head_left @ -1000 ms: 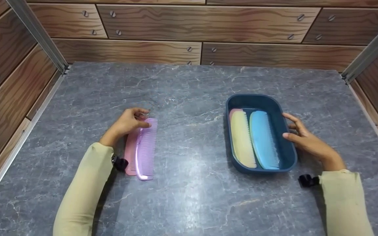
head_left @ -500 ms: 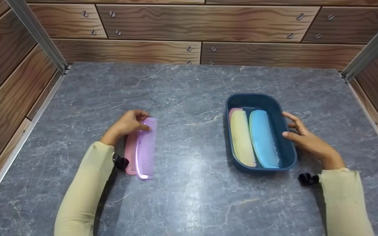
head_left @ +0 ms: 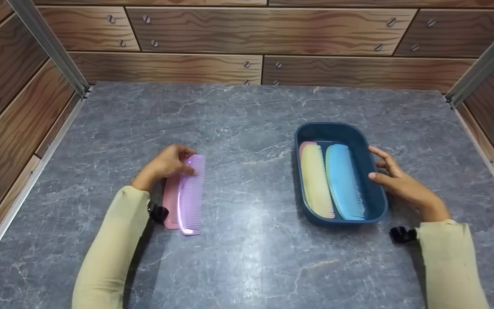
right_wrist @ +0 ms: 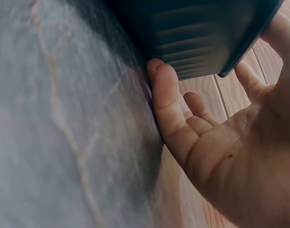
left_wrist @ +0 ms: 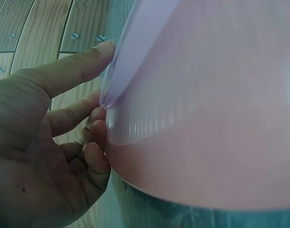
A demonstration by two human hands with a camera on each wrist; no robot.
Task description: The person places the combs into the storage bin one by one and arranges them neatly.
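Observation:
On the left, a purple comb (head_left: 192,197) lies partly over a pink comb (head_left: 171,206). My left hand (head_left: 170,162) pinches the purple comb at its far end, thumb on top and fingertips at the edge. In the left wrist view the fingertips (left_wrist: 100,128) touch the combs' end. A dark blue box (head_left: 375,206) stands on the right, and my right hand (head_left: 405,184) grips its right rim. Inside lie a yellow comb (head_left: 317,182) with a pink comb (head_left: 302,148) mostly hidden under it, and a blue comb (head_left: 345,182) with a thin green edge beneath.
A grey marbled tabletop (head_left: 247,128) carries everything. Wood-patterned panels (head_left: 272,32) stand behind and at both sides. Metal posts (head_left: 54,47) rise at the back corners. Black wrist mounts (head_left: 402,235) sit near both sleeves.
My left thumb has slid slightly toward me along the purple comb, and the left fingers have drawn in to its far end. The combs, box and right hand look nearly still.

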